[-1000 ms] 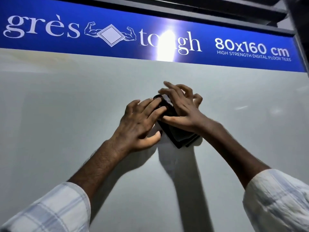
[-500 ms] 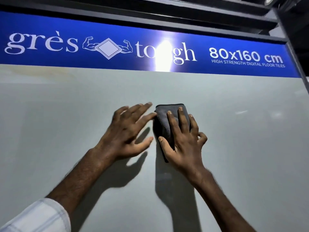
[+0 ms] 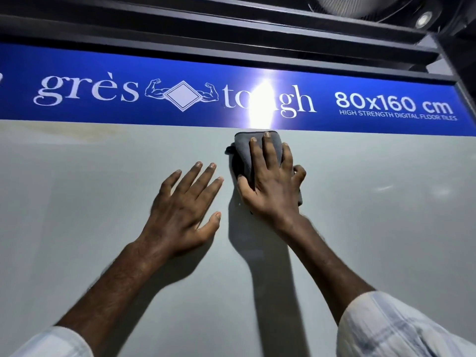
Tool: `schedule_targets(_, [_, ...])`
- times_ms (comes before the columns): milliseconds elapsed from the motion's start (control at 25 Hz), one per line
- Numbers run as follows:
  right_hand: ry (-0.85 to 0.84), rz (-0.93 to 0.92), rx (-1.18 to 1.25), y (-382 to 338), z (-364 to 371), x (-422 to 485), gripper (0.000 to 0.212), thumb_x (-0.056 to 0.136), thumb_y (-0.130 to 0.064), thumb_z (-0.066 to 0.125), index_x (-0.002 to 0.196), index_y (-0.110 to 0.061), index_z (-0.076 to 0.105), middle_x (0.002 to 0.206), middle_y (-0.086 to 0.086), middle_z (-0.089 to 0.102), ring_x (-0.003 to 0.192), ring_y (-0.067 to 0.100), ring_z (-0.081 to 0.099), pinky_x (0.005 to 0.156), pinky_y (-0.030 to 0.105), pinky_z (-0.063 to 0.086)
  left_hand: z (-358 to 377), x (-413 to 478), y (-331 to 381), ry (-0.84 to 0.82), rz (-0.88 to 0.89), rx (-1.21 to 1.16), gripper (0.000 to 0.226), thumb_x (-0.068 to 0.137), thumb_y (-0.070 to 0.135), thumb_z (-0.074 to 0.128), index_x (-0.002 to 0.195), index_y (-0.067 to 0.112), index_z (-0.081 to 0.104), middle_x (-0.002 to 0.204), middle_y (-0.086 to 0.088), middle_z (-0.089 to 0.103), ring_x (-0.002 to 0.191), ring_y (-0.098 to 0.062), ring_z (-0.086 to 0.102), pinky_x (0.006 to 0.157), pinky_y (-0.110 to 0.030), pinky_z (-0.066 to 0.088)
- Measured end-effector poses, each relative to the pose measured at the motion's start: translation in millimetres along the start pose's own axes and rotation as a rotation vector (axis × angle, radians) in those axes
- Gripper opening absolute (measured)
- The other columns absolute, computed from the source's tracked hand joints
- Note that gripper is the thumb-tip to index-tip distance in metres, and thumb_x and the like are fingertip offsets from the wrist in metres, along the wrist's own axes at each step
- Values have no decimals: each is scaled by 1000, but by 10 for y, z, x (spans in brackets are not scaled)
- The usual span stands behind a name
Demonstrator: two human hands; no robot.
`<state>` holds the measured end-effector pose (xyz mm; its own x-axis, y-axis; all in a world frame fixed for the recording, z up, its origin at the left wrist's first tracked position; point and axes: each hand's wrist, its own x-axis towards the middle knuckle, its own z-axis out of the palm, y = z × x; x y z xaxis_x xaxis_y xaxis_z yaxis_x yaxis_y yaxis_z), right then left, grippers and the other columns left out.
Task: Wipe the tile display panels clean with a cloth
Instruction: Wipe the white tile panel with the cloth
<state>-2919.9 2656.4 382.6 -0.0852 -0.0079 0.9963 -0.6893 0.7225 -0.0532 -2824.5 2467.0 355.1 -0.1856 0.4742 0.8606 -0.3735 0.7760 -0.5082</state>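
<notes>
Now the right hand lies flat on the folded grey microfibre cloth, fingers straight and slightly spread, pressing it against the pale grey glossy tile panel; the little finger is bent at the cloth's right edge and the thumb rests on the cloth's lower left part. The cloth's top edge touches the lower border of the blue brand banner, directly under a bright glare spot on the lettering. The left hand is spread open and laid flat on the bare panel just beside the cloth, fingertips pointing up and to the right, not touching the fabric.

Half a second ago the cloth and right hand sat lower on the panel, well below the banner, and the left fingertips nearly met the cloth's corner; since then the right hand has slid the cloth up to the banner's edge, while the left hand has stayed lower and now stands apart from it.

The panel fills most of the view and carries the dark shadows of both forearms. Pale checked shirt sleeves show at the bottom corners. The banner reads "grès tough 80x160 cm" in white. Above it run dark metal frame rails, and a small round ceiling light sits at top right.
</notes>
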Motion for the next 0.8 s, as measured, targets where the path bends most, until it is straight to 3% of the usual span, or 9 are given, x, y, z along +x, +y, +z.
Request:
schedule_targets(240, [-221, 41, 135, -126, -106, 183, 103, 90, -72, 57, 166, -33, -2, 173, -5, -15, 157, 35, -11, 116, 62, 15, 4, 4, 23, 33, -7, 0, 72, 88, 46, 41, 152, 14, 53, 164, -10, 40, 151, -31, 40, 118, -52, 28])
schedule_targets(400, [54, -147, -51, -2, 38, 36, 85, 91, -70, 39, 164, -28, 27, 173, 2, 19, 151, 40, 25, 96, 54, 38, 11, -2, 17, 15, -10, -8, 71, 93, 49, 40, 155, 17, 49, 167, -8, 36, 154, -29, 34, 120, -53, 27])
schedule_targets(560, [108, -315, -65, 388, 67, 87, 83, 87, -67, 42, 160, -27, 38, 170, 2, 28, 150, 36, 32, 94, 52, 43, 25, -12, 9, -2, -8, -14, 70, 94, 49, 38, 155, 16, 49, 168, -7, 34, 155, -28, 31, 121, -53, 27])
schedule_targets(680, [114, -139, -10, 748, -22, 256, 82, 87, -70, 41, 161, -34, 34, 172, -5, 22, 153, 31, 27, 100, 53, 36, 31, -14, 8, 4, -7, -28, 70, 94, 49, 37, 155, 16, 48, 168, -7, 33, 155, -28, 31, 121, -52, 23])
schedule_targets(800, [109, 93, 35, 572, -49, 565, 80, 88, -65, 38, 160, -33, 30, 172, -5, 18, 154, 35, 20, 103, 56, 31, 25, -25, 23, 9, -9, -25, 71, 94, 49, 37, 155, 16, 48, 168, -7, 33, 156, -28, 31, 121, -50, 20])
